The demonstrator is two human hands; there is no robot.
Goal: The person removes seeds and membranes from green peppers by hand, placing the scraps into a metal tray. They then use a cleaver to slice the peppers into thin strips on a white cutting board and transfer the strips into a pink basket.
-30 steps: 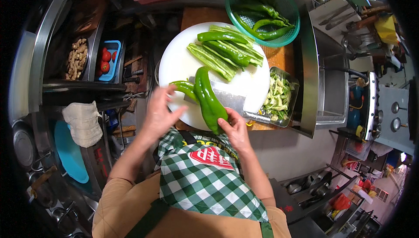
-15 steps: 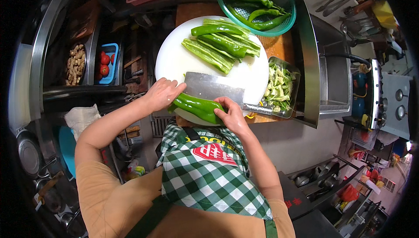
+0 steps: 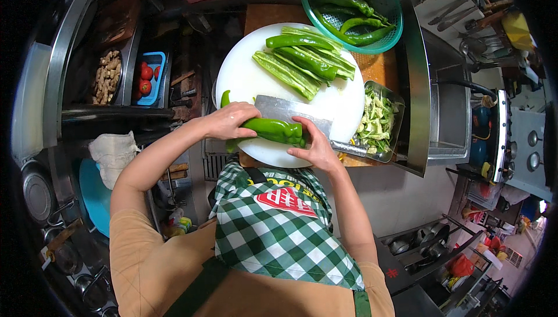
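A long green pepper (image 3: 274, 131) lies crosswise between my hands over the near part of a round white cutting board (image 3: 235, 75). My left hand (image 3: 231, 121) closes on its left end, while my right hand (image 3: 317, 146) grips the right end between thumb and fingers. Just beyond it, a cleaver (image 3: 288, 109) rests flat on the board, its metal handle pointing right. Several split green peppers (image 3: 302, 61) are piled on the far side. A small green pepper piece (image 3: 225, 98) sits near the board's left edge, by my left hand.
A teal basket (image 3: 311, 17) of whole green peppers stands at the far right. Right of the board is a metal tray (image 3: 400, 120) of pepper cores and scraps. Ginger (image 3: 107, 75) and a blue basket (image 3: 153, 93) of tomatoes sit left. A steel sink (image 3: 450, 119) is farther right.
The pepper has turned from slanting to nearly level. My left hand has come down onto its left end, and a small green piece now shows at the board's left edge.
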